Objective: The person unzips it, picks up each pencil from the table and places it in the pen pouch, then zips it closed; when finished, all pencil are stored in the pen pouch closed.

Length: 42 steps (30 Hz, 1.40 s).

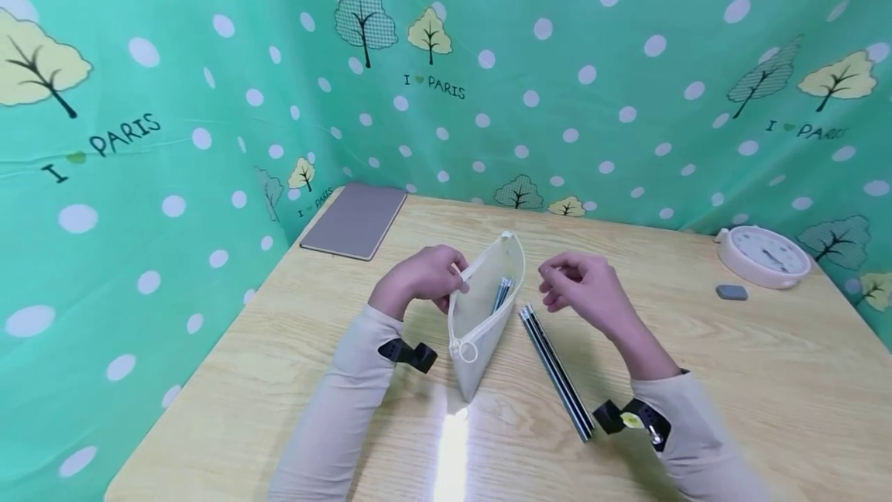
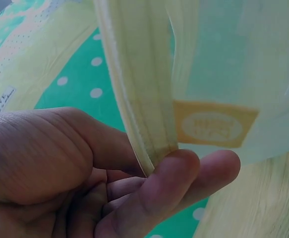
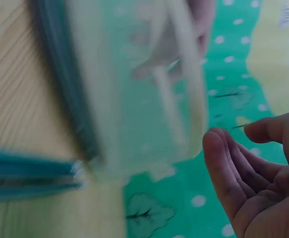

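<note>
A translucent, white-edged zip pouch stands upright with its mouth spread wide. My left hand pinches its left rim between thumb and fingers; the left wrist view shows the pouch edge in that grip, beside a yellow label. Inside the pouch are a few dark pencils. To its right my right hand hovers with nothing in it, fingers loosely bent and thumb apart from them in the right wrist view. Below that hand, a small bunch of dark pencils lies on the table.
A grey notebook lies at the table's back left. Toward the right stand a pink round clock and a small grey eraser. A green dotted curtain hangs behind and left of the wooden table.
</note>
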### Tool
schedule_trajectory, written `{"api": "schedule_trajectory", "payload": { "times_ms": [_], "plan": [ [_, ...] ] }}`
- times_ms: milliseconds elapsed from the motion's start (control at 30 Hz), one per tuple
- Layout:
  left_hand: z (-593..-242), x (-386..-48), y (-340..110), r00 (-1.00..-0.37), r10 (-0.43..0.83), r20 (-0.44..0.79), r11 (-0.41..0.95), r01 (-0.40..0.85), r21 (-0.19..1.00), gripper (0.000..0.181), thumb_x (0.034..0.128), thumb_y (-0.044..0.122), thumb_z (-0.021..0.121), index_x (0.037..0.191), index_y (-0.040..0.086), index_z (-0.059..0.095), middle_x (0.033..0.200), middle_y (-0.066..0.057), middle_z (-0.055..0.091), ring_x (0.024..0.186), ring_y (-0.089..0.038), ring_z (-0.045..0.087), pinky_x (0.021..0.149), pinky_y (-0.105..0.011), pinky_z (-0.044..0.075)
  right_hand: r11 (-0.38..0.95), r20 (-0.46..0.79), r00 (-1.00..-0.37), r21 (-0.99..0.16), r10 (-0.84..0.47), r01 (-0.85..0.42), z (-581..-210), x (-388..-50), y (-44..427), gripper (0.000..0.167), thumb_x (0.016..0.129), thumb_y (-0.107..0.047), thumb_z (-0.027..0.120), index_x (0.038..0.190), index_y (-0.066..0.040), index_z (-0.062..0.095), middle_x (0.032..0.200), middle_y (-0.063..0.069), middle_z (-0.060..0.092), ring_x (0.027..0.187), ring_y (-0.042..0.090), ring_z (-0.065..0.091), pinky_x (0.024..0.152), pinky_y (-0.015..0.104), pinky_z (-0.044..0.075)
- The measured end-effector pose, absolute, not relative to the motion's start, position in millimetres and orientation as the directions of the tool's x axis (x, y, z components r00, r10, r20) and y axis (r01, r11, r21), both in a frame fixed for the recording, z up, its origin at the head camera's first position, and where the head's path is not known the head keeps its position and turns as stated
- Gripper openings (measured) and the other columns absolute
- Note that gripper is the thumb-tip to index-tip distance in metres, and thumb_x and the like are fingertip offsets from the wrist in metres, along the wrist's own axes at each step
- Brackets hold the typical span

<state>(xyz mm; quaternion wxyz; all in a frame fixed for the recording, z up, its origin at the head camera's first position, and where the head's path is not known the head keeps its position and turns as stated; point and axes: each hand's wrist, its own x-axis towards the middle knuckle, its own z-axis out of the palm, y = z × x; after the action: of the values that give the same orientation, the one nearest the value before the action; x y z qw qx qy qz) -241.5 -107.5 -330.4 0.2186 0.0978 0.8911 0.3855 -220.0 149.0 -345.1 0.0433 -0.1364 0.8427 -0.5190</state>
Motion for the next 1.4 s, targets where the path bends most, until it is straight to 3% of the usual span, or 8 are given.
{"api": "schedule_trajectory", "payload": {
  "times_ms": [133,333,633,867,1000,1167,1267,1400],
  "plan": [
    [-329.8,-244.1,-106.7,-0.891,0.337,-0.305,0.693,0.015,0.721,0.030,0.0975,0.001,0.063,0.126,-0.007,0.061,0.103,-0.017,0.071,0.061,-0.018,0.069,0.065,-0.033,0.065,0.611,-0.093,-0.919,-0.772,-0.383,-0.176,-368.7,-234.7,160.1,0.024,0.100,-0.009,0.061,0.110,0.012,0.068,0.084,0.019,0.071,0.065,0.018,0.070,0.061,0.031,0.064],
    [-330.5,-241.9,-109.2,-0.892,0.327,-0.313,0.672,-0.014,0.741,0.030,0.0976,-0.001,0.061,0.127,-0.007,0.059,0.098,-0.017,0.072,0.060,-0.019,0.070,0.064,-0.034,0.065,0.771,-0.235,-0.858,-0.586,-0.456,-0.250,-397.6,-248.0,161.4,0.009,0.093,-0.006,0.069,0.086,0.000,0.070,0.062,0.004,0.066,0.052,0.013,0.065,0.050,0.027,0.059],
    [-329.0,-240.9,-108.5,-0.892,0.334,-0.306,0.660,-0.011,0.751,0.035,0.0990,0.001,0.061,0.133,-0.006,0.057,0.098,-0.016,0.072,0.062,-0.020,0.070,0.068,-0.038,0.066,0.806,-0.232,-0.891,-0.553,-0.390,-0.209,-399.5,-245.1,151.9,0.013,0.085,0.000,0.074,0.079,-0.001,0.063,0.060,0.005,0.066,0.047,0.013,0.064,0.046,0.026,0.058],
    [-329.5,-239.4,-108.3,-0.888,0.336,-0.313,0.658,-0.017,0.753,0.036,0.0993,0.001,0.061,0.134,-0.007,0.057,0.101,-0.018,0.072,0.063,-0.021,0.070,0.066,-0.035,0.065,0.798,-0.277,-0.900,-0.592,-0.336,-0.116,-402.1,-246.4,156.5,0.007,0.089,0.000,0.072,0.088,0.003,0.065,0.071,0.010,0.065,0.053,0.015,0.066,0.051,0.029,0.061],
    [-330.0,-238.6,-108.5,-0.890,0.334,-0.311,0.659,-0.016,0.752,0.035,0.0990,0.000,0.062,0.133,-0.007,0.057,0.101,-0.017,0.071,0.062,-0.021,0.070,0.068,-0.037,0.066,0.698,-0.270,-0.902,-0.715,-0.336,-0.046,-395.5,-251.0,170.0,0.017,0.094,0.001,0.062,0.104,0.014,0.063,0.082,0.014,0.065,0.060,0.015,0.065,0.057,0.032,0.063],
    [-330.7,-239.5,-107.6,-0.888,0.343,-0.306,0.664,-0.001,0.747,0.033,0.0990,0.001,0.062,0.131,-0.006,0.058,0.099,-0.016,0.071,0.061,-0.019,0.069,0.066,-0.035,0.065,0.412,-0.197,-0.933,-0.909,-0.300,0.060,-369.9,-254.5,184.5,0.040,0.102,0.000,0.052,0.132,0.025,0.045,0.097,0.016,0.065,0.072,0.012,0.066,0.070,0.030,0.065],
    [-332.4,-241.1,-106.5,-0.885,0.351,-0.305,0.674,0.013,0.739,0.032,0.0994,0.002,0.062,0.130,-0.006,0.058,0.098,-0.015,0.072,0.060,-0.018,0.068,0.066,-0.035,0.065,0.216,-0.106,-0.965,-0.975,-0.240,0.053,-350.2,-252.3,185.2,0.038,0.105,-0.002,0.050,0.133,0.022,0.042,0.101,0.009,0.062,0.077,0.009,0.067,0.075,0.025,0.064],
    [-335.3,-242.0,-105.3,-0.885,0.354,-0.303,0.681,0.022,0.732,0.032,0.1003,0.003,0.062,0.131,-0.005,0.058,0.097,-0.015,0.073,0.060,-0.017,0.067,0.069,-0.039,0.066,-0.062,-0.007,-0.989,-0.998,-0.148,0.016,-329.6,-245.0,172.3,0.020,0.107,-0.004,0.050,0.123,0.008,0.048,0.098,0.003,0.059,0.079,0.008,0.067,0.079,0.021,0.062]
  ]
}}
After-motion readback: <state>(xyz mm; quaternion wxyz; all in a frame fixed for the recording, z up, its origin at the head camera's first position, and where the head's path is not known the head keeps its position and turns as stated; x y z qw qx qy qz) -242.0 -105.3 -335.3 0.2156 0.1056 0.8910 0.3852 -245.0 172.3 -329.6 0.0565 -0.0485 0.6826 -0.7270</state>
